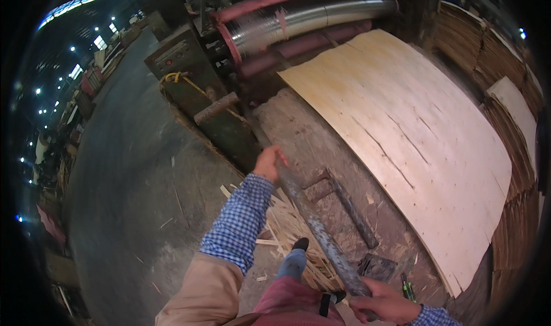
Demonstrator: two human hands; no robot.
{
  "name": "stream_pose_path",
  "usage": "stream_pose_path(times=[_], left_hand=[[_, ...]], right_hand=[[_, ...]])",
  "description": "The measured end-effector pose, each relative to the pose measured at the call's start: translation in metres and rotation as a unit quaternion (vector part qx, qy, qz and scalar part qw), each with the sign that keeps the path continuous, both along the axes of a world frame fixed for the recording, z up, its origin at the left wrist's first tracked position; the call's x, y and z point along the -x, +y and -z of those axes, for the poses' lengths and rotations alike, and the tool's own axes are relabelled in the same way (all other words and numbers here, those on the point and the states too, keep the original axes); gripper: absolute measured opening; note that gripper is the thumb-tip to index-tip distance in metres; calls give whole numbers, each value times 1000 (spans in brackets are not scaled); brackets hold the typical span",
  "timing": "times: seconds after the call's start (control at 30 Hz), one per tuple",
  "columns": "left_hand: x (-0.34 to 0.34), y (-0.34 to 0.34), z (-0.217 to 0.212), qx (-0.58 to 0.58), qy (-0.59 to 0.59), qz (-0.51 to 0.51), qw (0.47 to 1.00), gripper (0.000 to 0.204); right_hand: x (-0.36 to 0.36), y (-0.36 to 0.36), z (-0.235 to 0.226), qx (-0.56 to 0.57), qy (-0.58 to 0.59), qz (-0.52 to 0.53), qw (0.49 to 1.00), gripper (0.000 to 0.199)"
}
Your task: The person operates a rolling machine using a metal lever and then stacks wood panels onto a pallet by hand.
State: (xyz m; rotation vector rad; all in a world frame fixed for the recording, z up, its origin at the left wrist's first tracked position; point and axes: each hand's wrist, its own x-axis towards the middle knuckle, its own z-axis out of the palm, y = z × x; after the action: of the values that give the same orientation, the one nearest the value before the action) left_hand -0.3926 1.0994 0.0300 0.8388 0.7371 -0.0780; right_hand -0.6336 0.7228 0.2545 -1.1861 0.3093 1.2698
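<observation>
A long, scuffed grey metal pipe (321, 234) runs slantwise from the machine's side frame toward my body. My left hand (268, 163) is closed over its upper part, with fingertips showing on the right side. Around the near end of the same pipe, my right hand (385, 303) is wrapped, thumb on top. To the right lies a large, pale wood veneer sheet (413, 131) with several dark splits, its far edge close to the rollers. Neither hand touches the sheet.
A glue-spreading machine with a shiny metal roller (310, 22) and pink-smeared edges stands ahead. Its green side housing (189, 68) carries a yellow rope (175, 77). Veneer stacks (511, 136) rise at right. Wood strips (287, 222) litter the floor by my foot. A short bar (356, 217) lies beside the pipe.
</observation>
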Motion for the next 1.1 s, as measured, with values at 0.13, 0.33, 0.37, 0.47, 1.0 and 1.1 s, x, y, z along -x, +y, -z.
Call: stream_pose_path(times=[0.13, 0.33, 0.37, 0.47, 1.0, 1.1], left_hand=[[-13, 12, -4, -103, 11, 50, 993, 17], [-10, 44, -2, -125, 72, 85, 986, 23], [-12, 51, -6, -132, 76, 94, 984, 24], [-11, 49, -7, -143, 74, 92, 983, 25], [-46, 83, 26, -160, 67, 57, 983, 14], [-53, 82, 31, -131, 53, 39, 989, 15]], right_hand=[[27, 29, 58, -62, 204, 147, 966, 32], [44, 72, 94, -99, 120, 113, 981, 25], [45, 83, 96, -107, 138, 125, 977, 25], [43, 82, 104, -132, 71, 112, 982, 24], [-1, 104, 136, -188, 92, 86, 974, 48], [-6, 102, 132, -192, 117, 98, 969, 56]])
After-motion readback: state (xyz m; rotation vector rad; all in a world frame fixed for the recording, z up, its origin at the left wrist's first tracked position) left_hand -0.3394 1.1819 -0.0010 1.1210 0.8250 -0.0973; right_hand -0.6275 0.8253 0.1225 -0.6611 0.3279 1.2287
